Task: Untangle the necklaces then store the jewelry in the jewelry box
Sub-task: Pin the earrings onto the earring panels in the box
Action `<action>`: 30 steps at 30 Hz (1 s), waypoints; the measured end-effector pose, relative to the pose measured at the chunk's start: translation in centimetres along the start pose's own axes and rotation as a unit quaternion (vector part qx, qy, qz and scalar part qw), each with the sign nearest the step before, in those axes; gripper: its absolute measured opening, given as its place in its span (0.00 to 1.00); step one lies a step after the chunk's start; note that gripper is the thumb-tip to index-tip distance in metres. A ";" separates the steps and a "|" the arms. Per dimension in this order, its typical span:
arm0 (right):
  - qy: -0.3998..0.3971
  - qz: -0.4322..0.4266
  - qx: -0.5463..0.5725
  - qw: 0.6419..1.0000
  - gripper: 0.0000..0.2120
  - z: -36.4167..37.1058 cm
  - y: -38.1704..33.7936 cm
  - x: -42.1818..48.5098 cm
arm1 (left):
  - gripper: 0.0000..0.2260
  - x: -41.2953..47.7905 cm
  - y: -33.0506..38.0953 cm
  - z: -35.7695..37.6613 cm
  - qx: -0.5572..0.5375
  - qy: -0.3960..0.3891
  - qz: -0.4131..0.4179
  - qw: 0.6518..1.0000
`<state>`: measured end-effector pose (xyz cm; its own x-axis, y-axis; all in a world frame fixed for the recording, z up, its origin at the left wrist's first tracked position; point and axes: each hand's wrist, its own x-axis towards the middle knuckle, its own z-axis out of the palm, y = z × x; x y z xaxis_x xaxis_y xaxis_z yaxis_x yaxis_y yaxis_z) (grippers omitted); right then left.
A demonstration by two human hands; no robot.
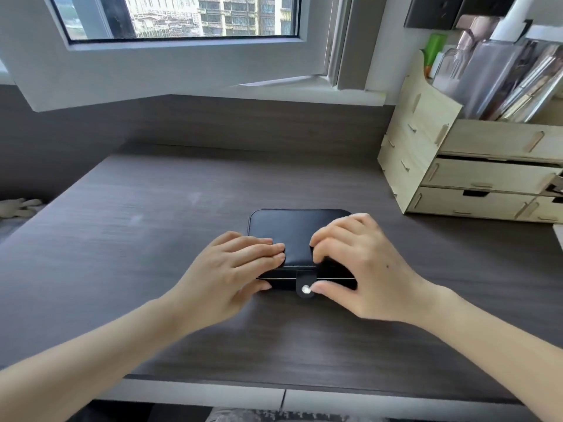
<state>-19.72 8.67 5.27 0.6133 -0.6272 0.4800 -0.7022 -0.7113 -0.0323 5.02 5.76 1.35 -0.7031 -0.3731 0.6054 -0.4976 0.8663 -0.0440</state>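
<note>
Plywood organizer [422, 153] stands right of the closed jewelry box [292, 228].

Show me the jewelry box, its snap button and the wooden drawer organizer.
jewelry box [292, 228], head view, bare middle of the black lid.
snap button [306, 289], head view, silver stud on the front tab.
wooden drawer organizer [487, 175], head view, middle drawer front.

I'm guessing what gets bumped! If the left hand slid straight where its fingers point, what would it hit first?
Probably the right hand, its curled fingers just across the jewelry box lid; depth is unclear.
</note>
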 end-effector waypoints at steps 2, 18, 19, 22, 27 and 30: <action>-0.021 0.033 -0.027 0.999 0.25 0.7 0.2 0.6 | 0.12 0.0 0.2 0.0 0.010 0.011 0.007 1.000; -0.069 0.011 -0.095 0.993 0.32 2.7 0.5 0.4 | 0.11 0.2 1.2 -0.1 0.031 0.020 -0.015 0.999; -0.066 0.007 -0.097 0.993 0.31 2.8 0.5 0.4 | 0.11 0.1 1.2 0.0 0.027 0.022 -0.018 0.999; -0.052 0.000 -0.104 0.993 0.30 3.0 0.4 0.3 | 0.11 0.1 1.1 0.0 0.022 0.027 -0.020 0.999; -0.053 0.009 -0.098 0.994 0.31 3.0 0.3 0.2 | 0.13 0.1 0.6 0.0 0.021 0.020 -0.021 0.999; -0.099 0.069 -0.098 0.988 0.41 2.3 1.3 -0.1 | 0.27 -0.6 0.6 0.0 0.056 -0.024 -0.117 0.991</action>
<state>-19.92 7.11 3.19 0.5528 -0.7772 0.3007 -0.8282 -0.5523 0.0949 5.14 6.49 1.01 -0.5847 -0.5766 0.5707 -0.7005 0.7137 0.0034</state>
